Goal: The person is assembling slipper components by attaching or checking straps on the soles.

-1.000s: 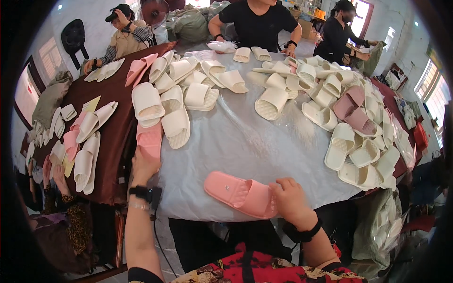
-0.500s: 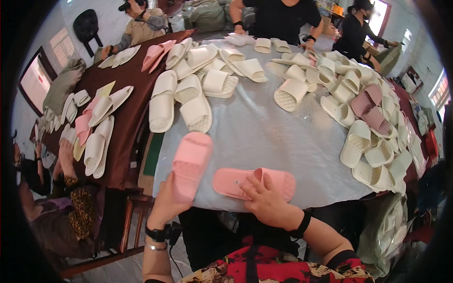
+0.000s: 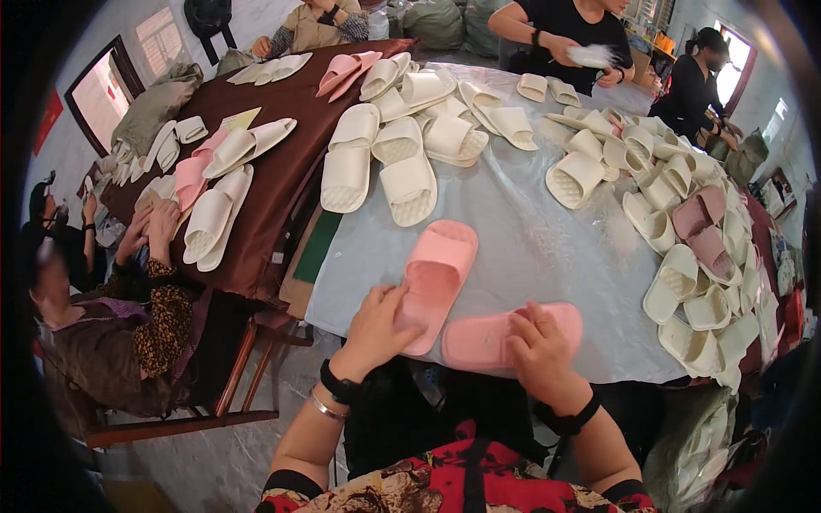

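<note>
Two pink slippers lie near the table's front edge. The left pink slipper slants with its toe end pointing away from me. My left hand is closed around its heel part, thumb over the insole and fingers along the left edge. Beside it, the right pink slipper lies crosswise, its strap toward the right. My right hand grips it where the strap meets the insole, fingers bent. The heel of this slipper is close to the left one's heel. My hand hides part of its insole.
White slippers lie beyond my hands, and a heap of white slippers fills the right side, with a mauve pair on it. A brown-covered table with more slippers stands left. Co-workers sit or stand around; one across holds something white and fluffy.
The view has shifted, so the scene sits farther right. My left hand has brought its slipper closer to the right one. The person across has lifted the white fluffy thing off the table.
</note>
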`<state>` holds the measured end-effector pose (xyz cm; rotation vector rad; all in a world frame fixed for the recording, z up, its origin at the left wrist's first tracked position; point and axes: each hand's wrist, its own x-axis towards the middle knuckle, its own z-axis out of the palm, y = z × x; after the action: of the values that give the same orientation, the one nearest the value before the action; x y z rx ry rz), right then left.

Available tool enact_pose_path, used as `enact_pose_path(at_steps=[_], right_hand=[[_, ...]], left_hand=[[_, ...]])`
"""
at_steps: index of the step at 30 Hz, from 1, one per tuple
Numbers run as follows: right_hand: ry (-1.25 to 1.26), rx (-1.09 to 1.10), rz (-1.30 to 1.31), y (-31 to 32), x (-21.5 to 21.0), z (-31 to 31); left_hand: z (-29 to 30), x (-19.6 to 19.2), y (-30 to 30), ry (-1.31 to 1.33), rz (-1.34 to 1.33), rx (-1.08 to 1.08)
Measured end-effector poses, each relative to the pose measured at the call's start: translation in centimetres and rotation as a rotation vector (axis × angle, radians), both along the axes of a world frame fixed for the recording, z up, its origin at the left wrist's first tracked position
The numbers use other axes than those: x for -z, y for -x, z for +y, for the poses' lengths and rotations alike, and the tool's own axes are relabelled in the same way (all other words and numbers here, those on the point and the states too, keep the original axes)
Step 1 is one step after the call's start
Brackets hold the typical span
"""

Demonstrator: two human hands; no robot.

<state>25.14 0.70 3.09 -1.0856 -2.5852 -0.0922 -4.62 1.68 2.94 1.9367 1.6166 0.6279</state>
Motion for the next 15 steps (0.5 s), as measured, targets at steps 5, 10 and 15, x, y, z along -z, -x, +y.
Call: enact_pose_path(at_steps=[5, 10, 15], right_hand=[[-0.078, 0.032, 0.116, -0.1, -2.0, -1.0], [0.168, 0.432, 0.089, -2.2, -1.8, -2.3], [0.001, 0.258, 0.151, -0.7, 0.2, -1.3]], left_hand=[[2.9, 2.0, 0.0, -0.222, -0.018, -0.142], [5.3, 3.3, -1.4, -0.369, -0.052, -0.048], [5.7, 3.6, -2.5, -0.296, -0.223, 0.128]])
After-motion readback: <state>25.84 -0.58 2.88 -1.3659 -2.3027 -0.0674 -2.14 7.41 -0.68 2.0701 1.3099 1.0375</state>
